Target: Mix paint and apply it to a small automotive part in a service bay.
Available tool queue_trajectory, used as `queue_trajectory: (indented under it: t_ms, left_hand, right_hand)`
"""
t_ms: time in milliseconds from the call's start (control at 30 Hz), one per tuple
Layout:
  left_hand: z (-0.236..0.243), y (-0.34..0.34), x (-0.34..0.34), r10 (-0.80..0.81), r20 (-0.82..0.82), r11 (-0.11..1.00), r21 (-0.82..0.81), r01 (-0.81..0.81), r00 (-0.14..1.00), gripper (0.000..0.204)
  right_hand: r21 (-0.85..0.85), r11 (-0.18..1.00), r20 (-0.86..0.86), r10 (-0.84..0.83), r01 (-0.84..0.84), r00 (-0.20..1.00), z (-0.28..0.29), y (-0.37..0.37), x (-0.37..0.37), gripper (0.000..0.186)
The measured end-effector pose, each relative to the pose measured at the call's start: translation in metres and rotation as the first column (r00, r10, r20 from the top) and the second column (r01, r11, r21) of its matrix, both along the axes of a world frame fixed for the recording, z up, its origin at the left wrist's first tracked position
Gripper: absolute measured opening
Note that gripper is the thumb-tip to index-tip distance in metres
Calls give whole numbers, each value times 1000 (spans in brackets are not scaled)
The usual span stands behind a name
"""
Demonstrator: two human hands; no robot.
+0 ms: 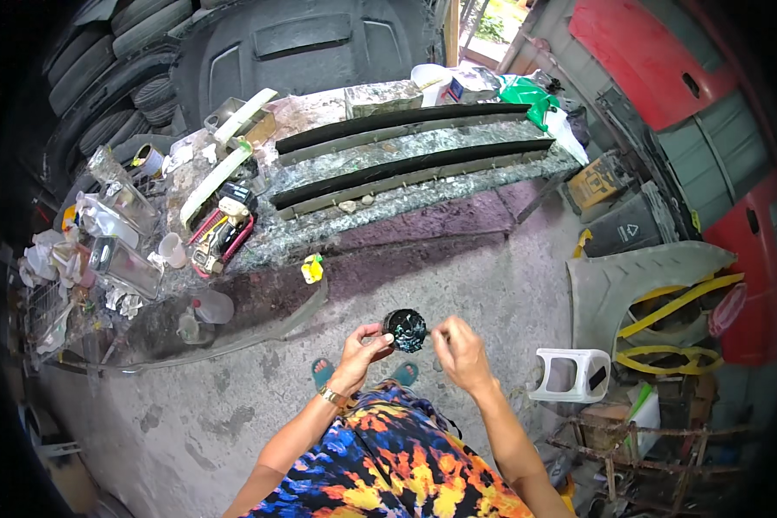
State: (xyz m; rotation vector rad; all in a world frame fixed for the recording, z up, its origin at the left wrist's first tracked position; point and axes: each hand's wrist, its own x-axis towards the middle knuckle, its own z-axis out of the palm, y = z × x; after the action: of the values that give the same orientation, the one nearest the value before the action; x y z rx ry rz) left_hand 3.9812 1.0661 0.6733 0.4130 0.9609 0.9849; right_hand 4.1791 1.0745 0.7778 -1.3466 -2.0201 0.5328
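Hands [363, 351] fwd: L [360, 353] grips cup [406, 331], R [464, 352] curled.

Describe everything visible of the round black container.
The round black container looks open, its top facing the camera, its inside dark and glossy with pale bluish glints. Its material is unclear. The left hand grips its left side above the floor; the right hand is close on its right, contact unclear.

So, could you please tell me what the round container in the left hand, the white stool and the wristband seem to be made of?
Round container: dark, material unclear, as glossy black, wet-looking contents dominate what shows.
White stool: probably moulded plastic, given its smooth, one-piece-looking frame with rounded openings.
Wristband: likely metal, given its shiny gold tone.
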Motion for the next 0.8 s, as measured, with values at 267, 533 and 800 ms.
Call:
queue_trajectory:
  t_ms: [267, 533, 800]
  left_hand:
    - [-2, -1, 1, -17, -6, 1000, -4, 17, 1000, 45]
    - [-5, -9, 3, -14, 5, 999, -36, 14, 1000, 43]
    - [-8, -13, 1, -38, 33, 999, -30, 39, 999, 43]
  right_hand:
    - [-31, 999, -37, -38, 37, 999, 27, -9, -1, 9]
    - [17, 1000, 29, 25, -25, 999, 8, -9, -3, 9]
    - [-2, 999, 4, 52, -52, 999, 6, -11, -7, 10]
